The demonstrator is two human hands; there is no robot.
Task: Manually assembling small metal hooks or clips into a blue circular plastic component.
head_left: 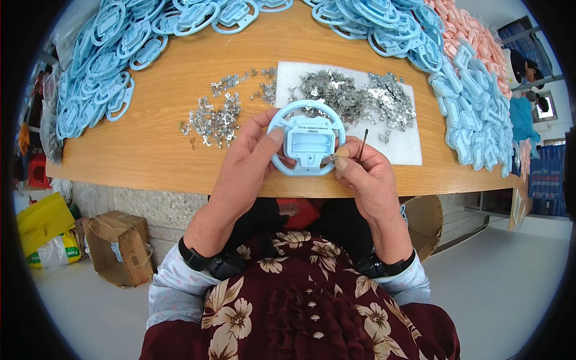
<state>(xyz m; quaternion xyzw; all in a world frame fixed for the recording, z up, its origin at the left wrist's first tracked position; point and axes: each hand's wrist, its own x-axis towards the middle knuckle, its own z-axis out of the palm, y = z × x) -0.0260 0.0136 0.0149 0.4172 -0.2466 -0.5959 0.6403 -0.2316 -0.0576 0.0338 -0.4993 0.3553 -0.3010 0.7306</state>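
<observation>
My left hand (pixel 257 150) is closed on the left rim of a light blue plastic toy steering wheel (pixel 310 129), with the thumb on its face. The wheel's back is toward me, showing a rectangular battery recess in the middle. At its lower right, my right hand (pixel 366 174) pinches a small metal contact piece (pixel 334 158) against the wheel, beside the recess. A thin dark rod-like tool (pixel 363 144) sticks up from between the same hand's fingers; its other end is hidden.
Loose metal contact pieces (pixel 219 117) lie left of the wheel; more are heaped on a white foam sheet (pixel 408 150) behind it. Blue steering wheels (pixel 99 72) are piled left and at the back. Blue (pixel 474 114) and pink plastic parts (pixel 471 33) crowd the right side. Cardboard boxes (pixel 123 252) stand below.
</observation>
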